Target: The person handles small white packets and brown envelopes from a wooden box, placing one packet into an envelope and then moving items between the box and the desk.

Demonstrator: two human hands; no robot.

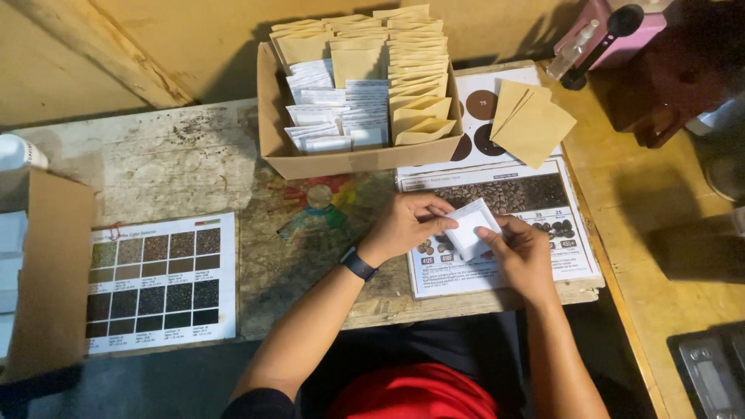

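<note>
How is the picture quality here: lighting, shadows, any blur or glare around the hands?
Head view: warm, uneven light; the cardboard box throws a dark shadow up the wall behind it, and the right edge and bottom corners fall into gloom. The left hand, right hand and small white packet are sharp enough, with no glare; the chart's fine print is too soft to read.

I note a matt white paper sachet point(471, 230), matt brown kraft-paper envelopes point(532, 124) in and beside a plain corrugated cardboard box point(357, 161), glossy printed paper charts point(161, 282), and a rough, stained, worn wooden tabletop point(178, 163).
</note>
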